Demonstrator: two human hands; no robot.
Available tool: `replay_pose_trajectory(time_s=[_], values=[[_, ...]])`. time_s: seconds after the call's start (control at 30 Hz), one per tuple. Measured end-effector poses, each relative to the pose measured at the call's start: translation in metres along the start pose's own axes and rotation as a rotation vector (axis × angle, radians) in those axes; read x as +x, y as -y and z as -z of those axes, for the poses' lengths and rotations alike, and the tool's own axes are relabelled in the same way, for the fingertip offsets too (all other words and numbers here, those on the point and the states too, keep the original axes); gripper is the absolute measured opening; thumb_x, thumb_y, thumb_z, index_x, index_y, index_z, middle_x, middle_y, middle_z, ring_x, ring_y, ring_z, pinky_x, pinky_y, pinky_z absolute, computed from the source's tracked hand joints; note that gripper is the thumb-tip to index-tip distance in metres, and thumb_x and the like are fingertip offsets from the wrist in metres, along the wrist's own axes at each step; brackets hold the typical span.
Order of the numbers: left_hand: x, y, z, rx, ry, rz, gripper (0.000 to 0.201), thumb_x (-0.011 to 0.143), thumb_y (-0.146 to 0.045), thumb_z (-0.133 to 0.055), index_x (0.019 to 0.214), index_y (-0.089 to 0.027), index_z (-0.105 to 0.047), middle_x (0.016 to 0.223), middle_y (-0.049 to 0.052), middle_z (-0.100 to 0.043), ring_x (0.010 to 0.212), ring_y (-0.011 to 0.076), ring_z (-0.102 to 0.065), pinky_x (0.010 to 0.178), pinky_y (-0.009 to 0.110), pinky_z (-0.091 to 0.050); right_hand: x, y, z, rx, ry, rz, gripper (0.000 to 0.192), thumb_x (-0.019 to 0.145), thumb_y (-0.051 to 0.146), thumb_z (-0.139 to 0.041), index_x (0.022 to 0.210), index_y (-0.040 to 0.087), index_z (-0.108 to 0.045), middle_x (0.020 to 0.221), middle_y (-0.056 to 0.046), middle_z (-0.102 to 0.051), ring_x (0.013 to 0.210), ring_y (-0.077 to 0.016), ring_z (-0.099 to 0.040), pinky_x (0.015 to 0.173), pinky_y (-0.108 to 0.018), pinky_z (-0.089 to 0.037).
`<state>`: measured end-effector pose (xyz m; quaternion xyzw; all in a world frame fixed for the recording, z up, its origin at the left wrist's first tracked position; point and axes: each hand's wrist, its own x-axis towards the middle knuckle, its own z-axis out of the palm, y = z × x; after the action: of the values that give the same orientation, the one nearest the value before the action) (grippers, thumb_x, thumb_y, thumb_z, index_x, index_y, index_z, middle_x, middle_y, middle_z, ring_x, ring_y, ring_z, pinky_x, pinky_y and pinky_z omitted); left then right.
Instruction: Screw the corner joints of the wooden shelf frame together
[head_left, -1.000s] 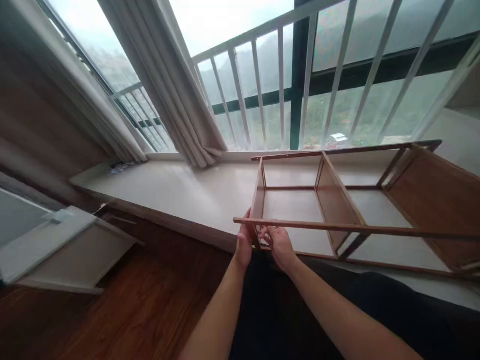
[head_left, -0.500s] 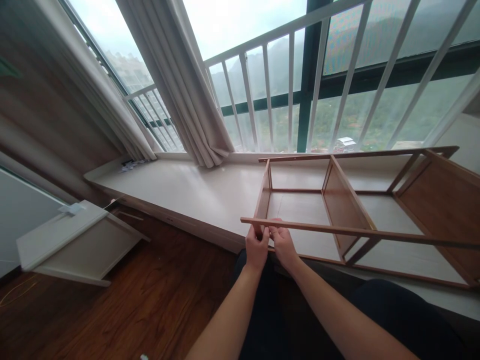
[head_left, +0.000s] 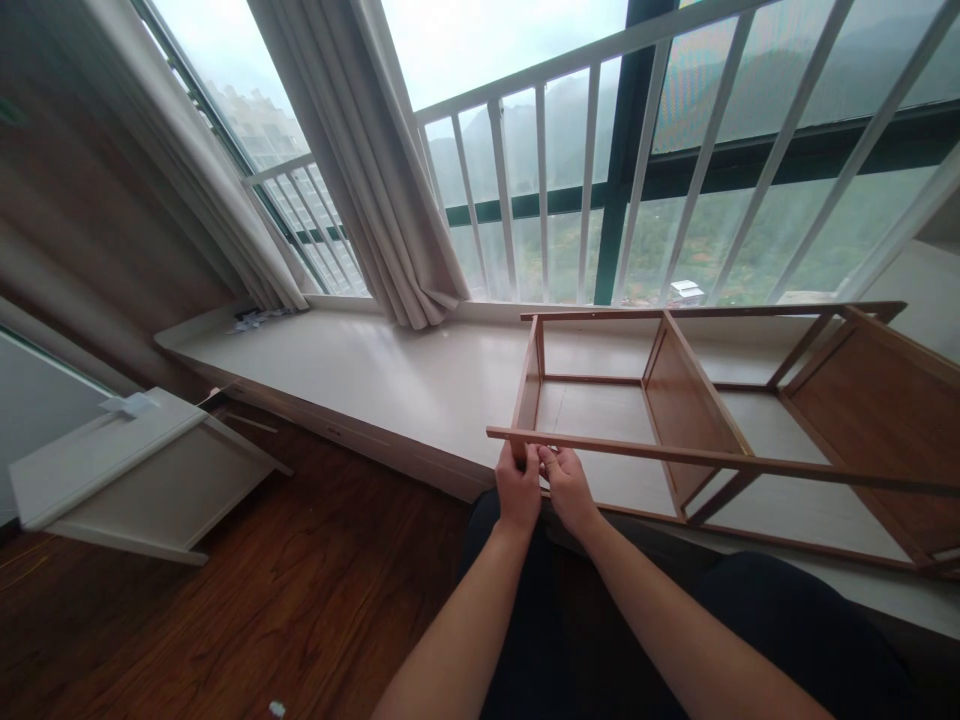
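A tall window fills the far wall, its glass crossed by a white metal railing [head_left: 592, 170] of slim vertical bars and one dark frame post, with hazy green hills beyond. A heavy beige curtain [head_left: 382, 170] hangs in soft folds at the corner and bunches where it meets the sill. Below runs a broad window ledge [head_left: 375, 370], smooth, pale cream and matte, with a squared front edge. The floor [head_left: 247, 610] is glossy dark reddish wood planking with visible grain. On the left a white flat-panel cabinet piece [head_left: 127, 470] lies tilted, low over the floor.

On the ledge lies a wooden shelf frame [head_left: 697, 400] on its side: thin reddish-brown rails of square section, flat panels as dividers, one wide board at the right end. Its near top rail runs long and straight from the left corner towards the right edge of the view.

Both hands meet at that left front corner, just under the rail. The left hand [head_left: 517, 490] is curled around the upright post there, fingers closed on the wood. The right hand [head_left: 568, 487] sits just beside it, fingertips pinched narrowly together at the same joint; whatever small piece they pinch is too small to make out. Dark trousers cover the person's knees below.
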<state>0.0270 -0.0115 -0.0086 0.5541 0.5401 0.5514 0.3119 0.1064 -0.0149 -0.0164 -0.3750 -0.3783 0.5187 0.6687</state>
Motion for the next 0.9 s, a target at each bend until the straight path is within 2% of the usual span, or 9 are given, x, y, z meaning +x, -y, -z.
replay_pose_trajectory(time_s=[0.17,0.3,0.5,0.67,0.77,0.9], values=[[0.001,0.001,0.000,-0.009,0.000,-0.025,0.025,0.090,-0.036,-0.059,0.106,-0.019,-0.066,0.098,0.009,-0.073,0.093,0.0230,-0.068,0.086,0.034,-0.051,0.001,0.000,-0.003,-0.045,-0.020,0.022,0.032,0.087,0.048,-0.064,0.100,0.019,-0.065,0.095,-0.009,-0.075,0.092,-0.0262,-0.071,0.086,-0.040,-0.056],[0.000,0.005,0.001,-0.013,0.028,-0.025,0.034,0.092,-0.037,-0.057,0.121,-0.019,-0.061,0.101,0.009,-0.072,0.093,0.0230,-0.068,0.087,0.035,-0.052,0.003,0.001,-0.004,-0.098,-0.011,0.045,0.030,0.089,0.048,-0.062,0.096,0.020,-0.063,0.092,-0.008,-0.073,0.086,-0.0251,-0.069,0.081,-0.038,-0.056],[-0.003,0.006,0.002,-0.031,0.022,-0.050,0.027,0.094,-0.038,-0.056,0.112,-0.020,-0.061,0.092,0.006,-0.069,0.085,0.0207,-0.065,0.081,0.033,-0.051,0.006,0.001,-0.002,-0.120,-0.014,0.043,0.032,0.086,0.049,-0.064,0.098,0.021,-0.057,0.082,-0.004,-0.068,0.079,-0.0238,-0.067,0.075,-0.036,-0.057],[-0.005,0.007,0.003,-0.068,0.045,-0.062,0.026,0.094,-0.039,-0.055,0.113,-0.021,-0.059,0.092,0.005,-0.067,0.083,0.0199,-0.063,0.081,0.033,-0.051,0.007,0.001,0.002,-0.157,0.043,0.043,0.029,0.089,0.047,-0.060,0.100,0.021,-0.055,0.085,-0.005,-0.069,0.075,-0.0223,-0.065,0.070,-0.034,-0.055],[-0.006,0.007,0.004,-0.099,0.051,-0.039,0.026,0.093,-0.040,-0.057,0.111,-0.021,-0.060,0.091,0.005,-0.067,0.085,0.0209,-0.064,0.082,0.034,-0.051,0.008,0.003,0.007,-0.283,0.047,0.111,0.026,0.091,0.046,-0.056,0.095,0.020,-0.058,0.083,-0.004,-0.068,0.077,-0.0220,-0.063,0.074,-0.035,-0.053],[-0.007,0.007,0.004,-0.130,0.045,0.035,0.029,0.088,-0.042,-0.063,0.108,-0.021,-0.062,0.086,0.005,-0.068,0.084,0.0216,-0.065,0.082,0.035,-0.052,-0.004,0.012,0.014,-0.510,0.011,0.160,0.026,0.097,0.042,-0.050,0.086,0.020,-0.058,0.071,-0.001,-0.062,0.070,-0.0201,-0.060,0.075,-0.034,-0.049]])
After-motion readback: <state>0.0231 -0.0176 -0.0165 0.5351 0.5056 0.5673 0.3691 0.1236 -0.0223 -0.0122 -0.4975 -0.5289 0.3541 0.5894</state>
